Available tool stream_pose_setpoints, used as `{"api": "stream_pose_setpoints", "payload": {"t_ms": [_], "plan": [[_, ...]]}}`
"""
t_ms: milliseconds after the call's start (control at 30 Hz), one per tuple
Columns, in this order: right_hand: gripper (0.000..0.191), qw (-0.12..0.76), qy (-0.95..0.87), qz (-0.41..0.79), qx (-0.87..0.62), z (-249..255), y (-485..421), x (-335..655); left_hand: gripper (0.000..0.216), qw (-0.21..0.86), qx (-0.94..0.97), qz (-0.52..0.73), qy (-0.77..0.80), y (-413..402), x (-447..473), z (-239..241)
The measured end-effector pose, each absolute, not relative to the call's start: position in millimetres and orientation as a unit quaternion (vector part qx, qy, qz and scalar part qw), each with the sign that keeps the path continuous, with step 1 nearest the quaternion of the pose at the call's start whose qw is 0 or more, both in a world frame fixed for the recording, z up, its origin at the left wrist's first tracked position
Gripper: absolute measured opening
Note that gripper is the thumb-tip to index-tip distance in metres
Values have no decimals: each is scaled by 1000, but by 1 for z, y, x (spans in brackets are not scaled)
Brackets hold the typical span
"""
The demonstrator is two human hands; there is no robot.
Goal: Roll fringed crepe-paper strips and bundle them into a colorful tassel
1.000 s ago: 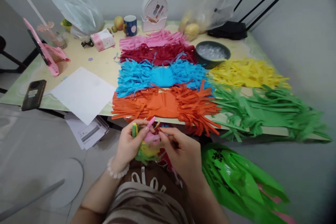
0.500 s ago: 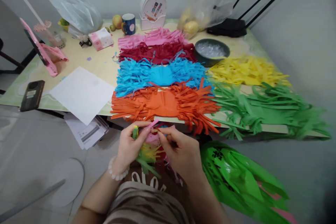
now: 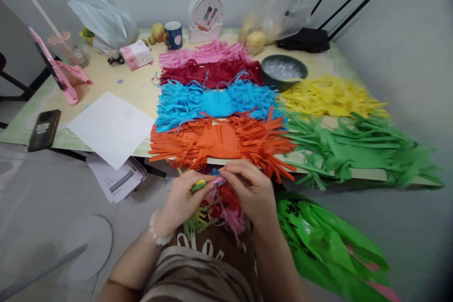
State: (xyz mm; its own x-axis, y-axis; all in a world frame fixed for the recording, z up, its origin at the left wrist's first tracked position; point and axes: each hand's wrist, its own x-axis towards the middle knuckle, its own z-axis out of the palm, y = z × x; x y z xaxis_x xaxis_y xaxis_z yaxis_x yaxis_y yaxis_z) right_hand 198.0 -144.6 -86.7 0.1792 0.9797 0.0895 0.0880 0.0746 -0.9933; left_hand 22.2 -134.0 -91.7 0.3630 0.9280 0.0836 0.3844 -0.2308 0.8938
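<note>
My left hand (image 3: 186,196), with a beaded bracelet at the wrist, pinches a bunch of colourful paper strips (image 3: 198,185); green, yellow and pink ends poke out between the fingers. Thumb and forefinger of my right hand (image 3: 253,191) close on the pink end of the same bunch, close beside the left fingertips. Below both hands, loose fringed paper (image 3: 230,203) in red, pink and yellow-green hangs over my lap. Just beyond them at the table edge lies orange fringed paper (image 3: 219,141), with blue fringed paper (image 3: 217,103) behind it.
Dark red (image 3: 212,73), yellow (image 3: 332,96) and green fringed paper (image 3: 361,153) cover more of the table. A bowl (image 3: 284,71), mug (image 3: 173,35), white sheet (image 3: 111,127), phone (image 3: 44,130) and pink stand (image 3: 58,68) also sit there. A green plastic bag (image 3: 325,245) is at lower right.
My right hand has shifted slightly right and up, its fingers now on the pink strip end. The left hand has turned over the bunch, and more red and pink paper shows below.
</note>
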Motion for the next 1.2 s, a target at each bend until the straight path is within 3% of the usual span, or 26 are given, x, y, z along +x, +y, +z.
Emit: {"api": "stream_pose_setpoints", "payload": {"t_ms": [100, 267, 433, 533, 633, 800, 967, 1200], "plan": [[8, 599, -453, 361, -553, -79, -151, 199, 26, 454, 697, 325, 449, -129, 21, -94], [14, 464, -618, 376, -511, -66, -154, 187, 23, 453, 690, 340, 450, -128, 21, -91], [15, 431, -646, 390, -495, -67, -146, 178, 19, 462, 691, 280, 480, -133, 24, -86], [13, 453, -600, 426, -503, -71, -144, 181, 13, 540, 645, 292, 456, -132, 22, -83], [13, 494, -541, 441, -519, -75, -144, 184, 21, 616, 571, 329, 430, -131, 19, -81], [14, 517, -524, 389, -554, -78, -146, 187, 30, 642, 482, 380, 459, -131, 17, -85], [13, 496, -536, 412, -545, -81, -146, 183, 23, 656, 464, 377, 461, -131, 19, -88], [10, 504, -596, 359, -511, -83, -143, 185, 30, 783, 222, 400, 421, -133, 25, -90]]}}
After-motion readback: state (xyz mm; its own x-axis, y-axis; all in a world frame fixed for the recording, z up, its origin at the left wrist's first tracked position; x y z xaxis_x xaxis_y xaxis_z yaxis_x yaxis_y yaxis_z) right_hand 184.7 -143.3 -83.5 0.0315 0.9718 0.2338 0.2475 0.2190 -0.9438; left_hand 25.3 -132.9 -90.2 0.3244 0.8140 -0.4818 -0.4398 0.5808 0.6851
